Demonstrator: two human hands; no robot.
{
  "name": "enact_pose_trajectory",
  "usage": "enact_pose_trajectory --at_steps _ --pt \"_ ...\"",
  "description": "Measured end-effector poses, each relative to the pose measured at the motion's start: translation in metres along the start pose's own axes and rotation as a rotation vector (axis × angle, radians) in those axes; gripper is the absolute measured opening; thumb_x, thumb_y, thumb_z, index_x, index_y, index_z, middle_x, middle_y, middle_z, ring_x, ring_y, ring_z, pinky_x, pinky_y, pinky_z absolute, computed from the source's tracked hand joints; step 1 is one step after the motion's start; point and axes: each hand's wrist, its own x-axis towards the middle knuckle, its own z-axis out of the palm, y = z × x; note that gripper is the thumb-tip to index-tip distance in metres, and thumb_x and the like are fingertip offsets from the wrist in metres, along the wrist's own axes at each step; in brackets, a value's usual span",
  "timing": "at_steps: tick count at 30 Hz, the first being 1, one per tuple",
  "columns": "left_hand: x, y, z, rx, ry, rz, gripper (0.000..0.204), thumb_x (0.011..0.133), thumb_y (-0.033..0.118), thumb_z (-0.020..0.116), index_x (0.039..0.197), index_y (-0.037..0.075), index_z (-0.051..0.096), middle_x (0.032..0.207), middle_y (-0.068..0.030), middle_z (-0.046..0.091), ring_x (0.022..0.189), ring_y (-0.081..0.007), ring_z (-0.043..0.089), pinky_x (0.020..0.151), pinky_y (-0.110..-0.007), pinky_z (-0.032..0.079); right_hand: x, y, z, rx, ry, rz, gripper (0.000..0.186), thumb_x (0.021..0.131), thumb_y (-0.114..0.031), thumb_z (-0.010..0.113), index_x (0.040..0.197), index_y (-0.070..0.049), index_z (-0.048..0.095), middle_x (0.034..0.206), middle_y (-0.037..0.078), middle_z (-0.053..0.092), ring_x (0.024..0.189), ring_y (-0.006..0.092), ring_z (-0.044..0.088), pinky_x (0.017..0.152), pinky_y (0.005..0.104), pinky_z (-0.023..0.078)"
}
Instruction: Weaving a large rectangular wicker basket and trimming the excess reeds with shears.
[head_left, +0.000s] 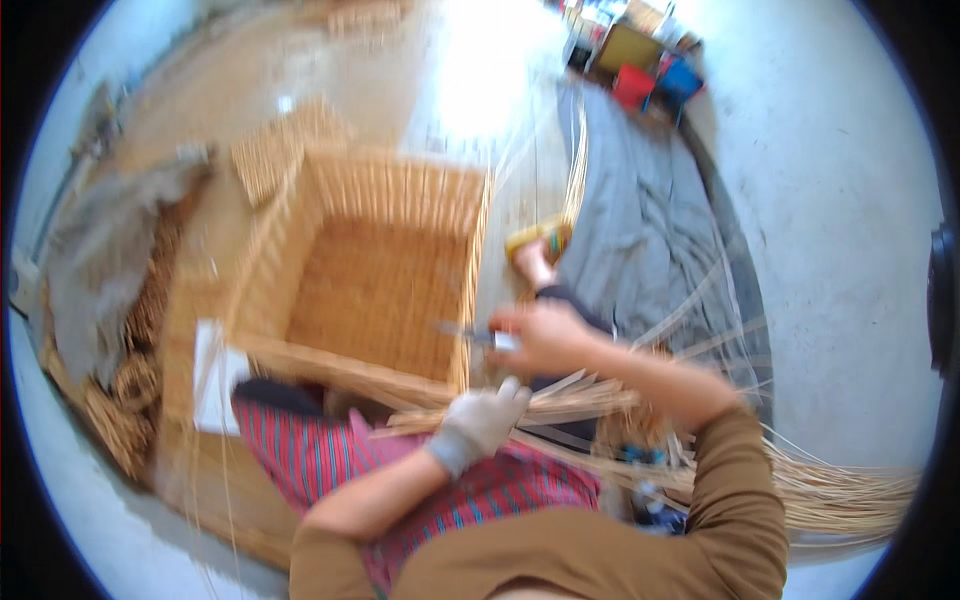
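Observation:
My left hand (482, 420), in a pale glove, grips a bundle of light cane strips (560, 402) lying across my lap. Above it and to the right, my bare right hand (545, 332) is closed on a metal-bladed tool (460, 330), blurred by motion, that points left over the rim of a large rectangular woven basket (390, 175). The basket sits in front of me on the left, its woven bottom showing. A striped red cloth (290, 435) covers my lap.
A gray cloth (650, 210) runs along the right, with mixed items (630, 60) at its far end and long loose strips (850, 495) nearer me. A woven mat (270, 160), a white sheet (210, 380) and cloth-covered coils (100, 270) lie left. My sandalled foot (535, 240) is stretched forward.

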Motion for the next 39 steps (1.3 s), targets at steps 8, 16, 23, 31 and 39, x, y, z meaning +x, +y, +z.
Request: enact_pose_trajectory --at_steps 8,16,23,31,39 --pt "-0.116 -0.185 0.019 0.12 -0.139 -0.443 0.03 0.089 0.021 0.054 0.118 0.025 0.057 0.13 -0.012 0.055 0.097 -0.0348 0.067 0.077 -0.046 0.055 -0.077 -0.029 0.068 1.243 -0.406 0.074 0.022 0.092 -0.029 0.066 0.107 -0.014 0.064 0.076 -0.005 0.054 0.061 0.0036 0.048 0.051 0.0209 0.037" --pt "-0.051 -0.189 -0.05 0.259 -0.131 -0.372 0.024 0.086 0.029 0.06 0.109 0.022 0.055 0.103 -0.0116 0.059 0.086 -0.0362 0.065 0.068 -0.048 0.051 -0.111 -0.019 0.102 1.013 0.19 -0.11 0.038 0.089 -0.034 0.067 0.117 -0.009 0.061 0.08 0.004 0.064 0.07 0.0119 0.06 0.067 0.0298 0.049" --pt "0.072 -0.146 -0.143 0.408 0.127 -0.203 0.029 0.086 0.021 0.058 0.116 0.019 0.056 0.096 -0.0133 0.064 0.086 -0.0341 0.066 0.071 -0.046 0.051 -0.145 0.006 0.066 1.279 0.369 0.111 0.025 0.089 -0.023 0.068 0.106 -0.005 0.063 0.081 0.002 0.063 0.076 0.0076 0.06 0.068 0.0261 0.048" --pt "0.105 -0.136 -0.144 0.415 0.23 -0.195 0.025 0.092 0.018 0.051 0.115 0.024 0.059 0.096 -0.0129 0.065 0.084 -0.0328 0.066 0.071 -0.044 0.052 -0.161 -0.008 0.108 1.285 0.288 0.254 0.021 0.088 -0.018 0.07 0.105 -0.006 0.065 0.08 -0.001 0.06 0.075 0.0056 0.055 0.068 0.0226 0.046" --pt "0.099 -0.135 -0.111 0.364 0.242 -0.275 0.027 0.094 0.017 0.047 0.119 0.021 0.059 0.102 -0.014 0.065 0.087 -0.032 0.067 0.071 -0.044 0.052 -0.154 -0.026 0.088 0.951 0.329 0.235 0.039 0.087 -0.025 0.072 0.12 -0.003 0.064 0.097 0.011 0.069 0.089 0.0175 0.066 0.082 0.0296 0.05"
